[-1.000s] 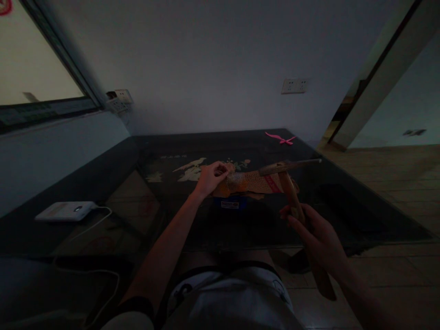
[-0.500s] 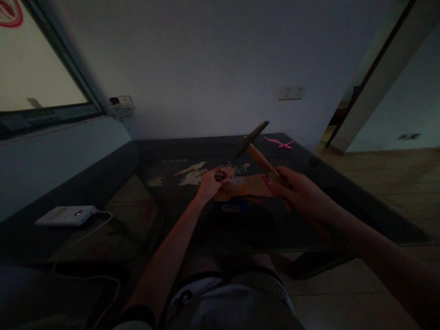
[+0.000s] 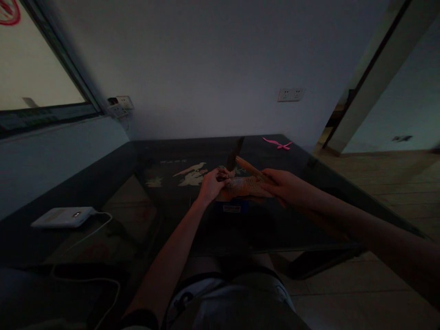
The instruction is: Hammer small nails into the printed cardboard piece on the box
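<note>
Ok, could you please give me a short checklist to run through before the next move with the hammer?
1. Hammer gripped by its handle: ok, in the right hand.
2. Left hand well clear of the hammer head: not ok, they appear close together.
3. Anything pinched in the left hand: cannot tell, too dark.
4. Brown speckled piece resting on the blue object: cannot tell, contact hidden.
5. White device away from the hammer: ok, off to the left.
</note>
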Tool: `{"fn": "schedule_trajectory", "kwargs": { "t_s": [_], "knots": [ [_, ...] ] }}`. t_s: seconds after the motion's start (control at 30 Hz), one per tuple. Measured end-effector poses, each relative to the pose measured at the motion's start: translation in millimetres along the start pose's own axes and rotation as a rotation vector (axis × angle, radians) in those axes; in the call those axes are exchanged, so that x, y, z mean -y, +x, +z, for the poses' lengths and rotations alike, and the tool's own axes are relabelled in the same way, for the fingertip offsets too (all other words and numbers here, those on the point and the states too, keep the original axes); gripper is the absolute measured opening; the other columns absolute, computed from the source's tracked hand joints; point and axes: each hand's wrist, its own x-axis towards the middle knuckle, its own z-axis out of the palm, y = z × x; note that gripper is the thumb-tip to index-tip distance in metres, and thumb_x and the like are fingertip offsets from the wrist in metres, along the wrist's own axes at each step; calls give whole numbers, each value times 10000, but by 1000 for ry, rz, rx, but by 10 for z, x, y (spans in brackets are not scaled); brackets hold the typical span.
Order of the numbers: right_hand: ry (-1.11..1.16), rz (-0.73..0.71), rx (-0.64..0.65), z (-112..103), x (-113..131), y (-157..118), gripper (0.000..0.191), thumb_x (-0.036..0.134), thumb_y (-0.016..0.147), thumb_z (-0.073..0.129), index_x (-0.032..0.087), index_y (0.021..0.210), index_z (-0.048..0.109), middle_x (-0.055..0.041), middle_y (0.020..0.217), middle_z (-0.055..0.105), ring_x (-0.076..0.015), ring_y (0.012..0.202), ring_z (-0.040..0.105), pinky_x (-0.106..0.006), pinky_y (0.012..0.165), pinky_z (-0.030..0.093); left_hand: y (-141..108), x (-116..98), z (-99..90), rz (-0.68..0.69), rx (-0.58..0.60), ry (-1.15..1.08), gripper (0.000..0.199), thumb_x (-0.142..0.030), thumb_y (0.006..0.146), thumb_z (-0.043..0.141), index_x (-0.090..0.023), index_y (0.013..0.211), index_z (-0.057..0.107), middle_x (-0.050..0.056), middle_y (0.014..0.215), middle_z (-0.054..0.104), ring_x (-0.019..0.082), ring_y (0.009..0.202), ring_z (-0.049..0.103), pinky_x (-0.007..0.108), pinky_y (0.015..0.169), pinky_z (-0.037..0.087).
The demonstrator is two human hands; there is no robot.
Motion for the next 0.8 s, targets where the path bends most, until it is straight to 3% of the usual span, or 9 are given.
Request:
{"fn": "schedule_trajectory", "kwargs": {
  "t_s": [0.13,0.37,0.6,0.8],
  "knots": [
    [-140,-8,3,7,28,5,110,291,857,487,191,827,521,19,630,573,-93,385,504,-209,365,339,18,50,6,-22,5,-36,254,-121,678,729,-154,899,607,55,821,710,189,810,688,317,758,537],
    [-215,-50,-88,4,59,-20,78,240,867,471,192,838,524,28,586,549,-107,392,497,-225,412,323,15,23,12,-24,-13,-12,226,-132,675,738,-155,865,618,56,823,705,183,795,685,305,737,540],
    [-317,-47,-77,81,4,29,136,303,865,516,192,879,593,-38,736,645,-163,580,586,-239,483,328,10,65,4,-25,-6,-11,247,-149,690,729,-153,912,619,72,836,716,193,789,690,314,726,541],
    [-334,-31,-92,58,30,-9,105,240,865,486,177,867,571,-12,646,602,-137,492,533,-236,455,296,3,28,8,-16,-16,19,234,-147,687,730,-160,894,621,58,846,716,184,782,688,307,727,540]
  ]
}}
